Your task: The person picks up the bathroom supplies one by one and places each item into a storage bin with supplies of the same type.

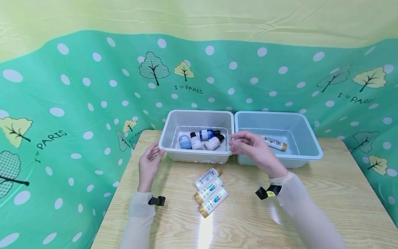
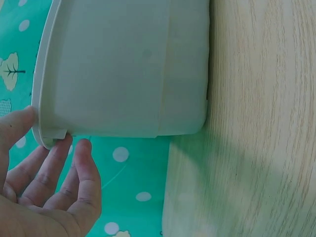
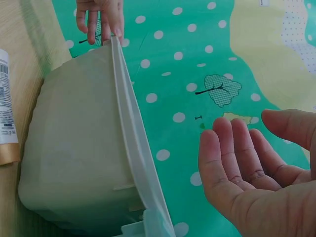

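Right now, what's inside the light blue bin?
Inside the light blue bin lies one gold-capped white tube. The right hand covers the near left part in the head view, so anything there can't be seen, nor what's under the tube.

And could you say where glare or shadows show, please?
Head view: bright glare on the table below three tubes, fainter streak beside the right sleeve; left wrist: soft shadow on the table beside the grey bin; right wrist: shadowy band across the table, upper left.
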Tool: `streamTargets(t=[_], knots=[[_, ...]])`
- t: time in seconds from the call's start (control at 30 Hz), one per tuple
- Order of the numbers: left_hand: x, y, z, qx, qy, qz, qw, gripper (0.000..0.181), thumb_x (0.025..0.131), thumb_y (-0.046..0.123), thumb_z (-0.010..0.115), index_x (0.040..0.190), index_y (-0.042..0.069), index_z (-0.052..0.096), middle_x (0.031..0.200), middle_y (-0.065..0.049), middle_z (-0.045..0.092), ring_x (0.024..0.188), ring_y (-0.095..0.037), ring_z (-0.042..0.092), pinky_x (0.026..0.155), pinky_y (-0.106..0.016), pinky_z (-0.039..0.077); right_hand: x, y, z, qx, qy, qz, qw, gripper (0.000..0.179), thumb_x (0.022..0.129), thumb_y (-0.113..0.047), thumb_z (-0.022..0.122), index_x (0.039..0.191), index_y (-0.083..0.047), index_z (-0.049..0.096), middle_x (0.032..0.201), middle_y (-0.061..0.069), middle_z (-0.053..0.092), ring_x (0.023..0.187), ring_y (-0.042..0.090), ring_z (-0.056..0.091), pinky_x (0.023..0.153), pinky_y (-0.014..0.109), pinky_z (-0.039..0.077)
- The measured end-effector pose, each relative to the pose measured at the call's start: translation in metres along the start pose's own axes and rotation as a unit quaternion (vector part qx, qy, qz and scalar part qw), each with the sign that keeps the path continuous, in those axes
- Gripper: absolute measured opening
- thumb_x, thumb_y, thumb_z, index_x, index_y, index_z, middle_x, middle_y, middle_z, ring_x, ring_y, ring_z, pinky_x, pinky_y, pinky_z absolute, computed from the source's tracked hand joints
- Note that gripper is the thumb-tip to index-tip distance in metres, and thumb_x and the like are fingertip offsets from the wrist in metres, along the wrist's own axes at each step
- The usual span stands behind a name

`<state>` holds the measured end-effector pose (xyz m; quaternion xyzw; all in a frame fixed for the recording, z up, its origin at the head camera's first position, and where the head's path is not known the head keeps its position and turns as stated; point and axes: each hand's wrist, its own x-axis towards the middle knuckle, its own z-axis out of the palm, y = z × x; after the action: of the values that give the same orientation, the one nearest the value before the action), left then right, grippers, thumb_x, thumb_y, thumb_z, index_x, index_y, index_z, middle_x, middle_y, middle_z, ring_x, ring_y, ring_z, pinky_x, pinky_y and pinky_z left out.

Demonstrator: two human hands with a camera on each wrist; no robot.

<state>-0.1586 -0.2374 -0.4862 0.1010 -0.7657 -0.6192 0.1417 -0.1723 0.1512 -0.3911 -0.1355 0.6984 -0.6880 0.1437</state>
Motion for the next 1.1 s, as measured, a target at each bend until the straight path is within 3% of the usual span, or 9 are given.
streamTargets(t=[0.3, 0.53, 0.73, 0.9, 1.1], knots=[[-0.002, 0.004, 0.000, 0.038, 0.010, 0.008, 0.9992, 0.050, 0.090, 0.042, 0.075, 0.134, 0.021, 0.064, 0.116, -0.007, 0.071, 0.099, -0.023, 0.068, 0.079, -0.022, 0.057, -0.023, 0.018, 0.001, -0.015, 0.008, -0.012, 0.9998, 0.039, 0.099, -0.016, 0.066, 0.131, 0.003, 0.054, 0.116, 0.024, 0.063, 0.103, 0.032, 0.066, 0.094, 0.047, 0.054], [-0.007, 0.013, 0.000, 0.095, 0.034, 0.021, 0.9947, 0.047, 0.091, 0.042, 0.074, 0.129, 0.017, 0.068, 0.113, -0.007, 0.071, 0.098, -0.025, 0.068, 0.079, -0.030, 0.057, -0.038, 0.027, -0.003, -0.015, 0.020, -0.028, 0.9993, 0.035, 0.098, -0.010, 0.066, 0.128, 0.007, 0.055, 0.114, 0.024, 0.064, 0.101, 0.031, 0.068, 0.093, 0.045, 0.055], [-0.017, 0.021, -0.001, 0.125, 0.049, 0.023, 0.9906, 0.038, 0.089, 0.040, 0.077, 0.113, 0.010, 0.072, 0.101, -0.006, 0.072, 0.088, -0.022, 0.069, 0.072, -0.021, 0.056, -0.048, 0.031, -0.010, -0.039, 0.042, -0.031, 0.9979, 0.038, 0.098, -0.011, 0.066, 0.128, 0.009, 0.054, 0.116, 0.028, 0.062, 0.102, 0.030, 0.067, 0.092, 0.038, 0.056], [-0.029, 0.025, 0.002, 0.109, 0.016, 0.037, 0.9932, 0.029, 0.089, 0.030, 0.079, 0.105, 0.006, 0.073, 0.096, -0.005, 0.074, 0.083, -0.022, 0.071, 0.065, -0.022, 0.058, -0.058, 0.032, -0.021, -0.058, 0.067, -0.034, 0.9955, 0.036, 0.099, -0.011, 0.065, 0.128, 0.009, 0.056, 0.114, 0.018, 0.067, 0.101, 0.023, 0.068, 0.089, 0.032, 0.056], [-0.047, 0.028, 0.010, 0.102, -0.035, 0.060, 0.9924, 0.033, 0.088, 0.034, 0.080, 0.107, 0.008, 0.074, 0.101, -0.003, 0.074, 0.092, -0.020, 0.070, 0.074, -0.026, 0.060, -0.070, 0.034, -0.037, -0.082, 0.098, -0.049, 0.9906, 0.033, 0.101, -0.012, 0.062, 0.127, 0.008, 0.058, 0.113, 0.010, 0.068, 0.102, 0.021, 0.067, 0.088, 0.026, 0.056]])
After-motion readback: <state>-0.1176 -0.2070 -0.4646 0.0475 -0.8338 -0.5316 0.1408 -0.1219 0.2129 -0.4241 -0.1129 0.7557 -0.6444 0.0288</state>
